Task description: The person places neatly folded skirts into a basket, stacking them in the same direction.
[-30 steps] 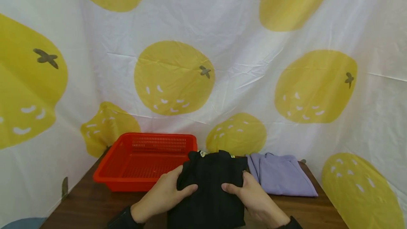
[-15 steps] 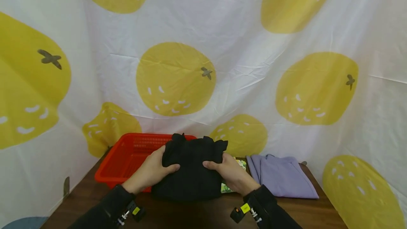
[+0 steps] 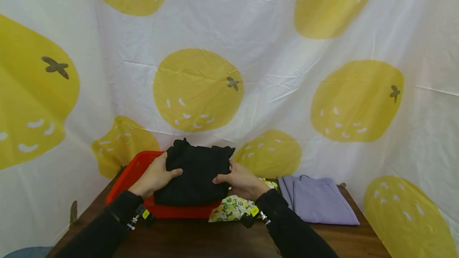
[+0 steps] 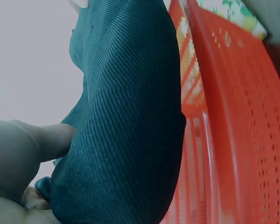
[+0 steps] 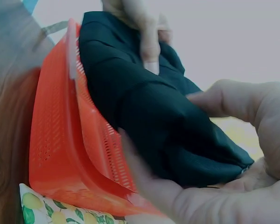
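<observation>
A folded black garment (image 3: 197,176) hangs over the red plastic basket (image 3: 125,176), hiding most of it in the head view. My left hand (image 3: 154,176) grips its left side, thumb on the near face. On the opposite side, my right hand (image 3: 244,180) pinches it between thumb and fingers. The left wrist view shows fine ribbing on the black cloth (image 4: 126,116), with the slotted basket (image 4: 242,121) below it. In the right wrist view, fingers wrap under the garment (image 5: 144,102) above the basket opening.
A cloth with a lemon-and-leaf print (image 3: 233,208) lies to the right of the basket. Farther right on the brown wooden table (image 3: 201,238) rests a folded lavender garment (image 3: 317,200). A lemon-patterned curtain (image 3: 269,102) stands behind the table.
Both hands have carried the black garment up, forward and to the left, from the table's near middle to over the basket. More of the lemon-print cloth is now uncovered.
</observation>
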Tool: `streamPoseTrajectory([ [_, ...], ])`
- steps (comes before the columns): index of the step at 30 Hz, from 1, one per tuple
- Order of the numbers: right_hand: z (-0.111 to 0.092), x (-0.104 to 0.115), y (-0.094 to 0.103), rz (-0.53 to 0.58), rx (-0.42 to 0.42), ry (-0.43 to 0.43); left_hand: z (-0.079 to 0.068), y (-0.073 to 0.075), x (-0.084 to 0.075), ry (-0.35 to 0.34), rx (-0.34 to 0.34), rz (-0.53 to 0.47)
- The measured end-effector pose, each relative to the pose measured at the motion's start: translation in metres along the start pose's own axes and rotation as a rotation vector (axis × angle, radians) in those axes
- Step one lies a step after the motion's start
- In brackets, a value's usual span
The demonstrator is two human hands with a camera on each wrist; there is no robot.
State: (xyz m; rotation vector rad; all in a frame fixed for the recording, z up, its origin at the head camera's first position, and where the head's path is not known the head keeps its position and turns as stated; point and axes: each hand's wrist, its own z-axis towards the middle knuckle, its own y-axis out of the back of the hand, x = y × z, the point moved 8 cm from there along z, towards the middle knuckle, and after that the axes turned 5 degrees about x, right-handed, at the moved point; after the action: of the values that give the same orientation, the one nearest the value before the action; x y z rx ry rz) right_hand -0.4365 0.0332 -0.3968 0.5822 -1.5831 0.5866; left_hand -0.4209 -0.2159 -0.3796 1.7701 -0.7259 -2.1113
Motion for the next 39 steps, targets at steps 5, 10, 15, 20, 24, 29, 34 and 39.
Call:
streamPoseTrajectory([
  [5,0.024,-0.005,-0.006,-0.037,-0.102,0.040,0.011,0.016,0.013,0.042,-0.020,0.032],
  [10,0.041,-0.013,-0.014,-0.068,-0.173,0.047,0.018,0.027,0.029,0.083,-0.038,0.082],
  [15,0.047,-0.026,-0.022,-0.056,-0.193,0.000,0.020,0.024,0.054,0.150,-0.022,0.119],
  [20,0.049,-0.032,-0.025,-0.155,-0.217,-0.020,0.019,0.020,0.067,0.199,-0.017,0.142],
  [24,0.048,-0.034,-0.025,-0.207,-0.235,-0.052,0.028,0.023,0.089,0.227,-0.027,0.182],
  [29,0.043,-0.030,-0.023,-0.339,-0.252,-0.059,0.063,0.032,0.160,0.216,-0.053,0.293],
  [34,0.035,-0.018,-0.017,-0.451,-0.252,-0.009,0.030,0.035,0.104,0.151,-0.101,0.362],
  [39,0.025,-0.015,-0.009,-0.400,-0.237,0.023,-0.001,0.028,0.052,0.072,-0.132,0.363],
])
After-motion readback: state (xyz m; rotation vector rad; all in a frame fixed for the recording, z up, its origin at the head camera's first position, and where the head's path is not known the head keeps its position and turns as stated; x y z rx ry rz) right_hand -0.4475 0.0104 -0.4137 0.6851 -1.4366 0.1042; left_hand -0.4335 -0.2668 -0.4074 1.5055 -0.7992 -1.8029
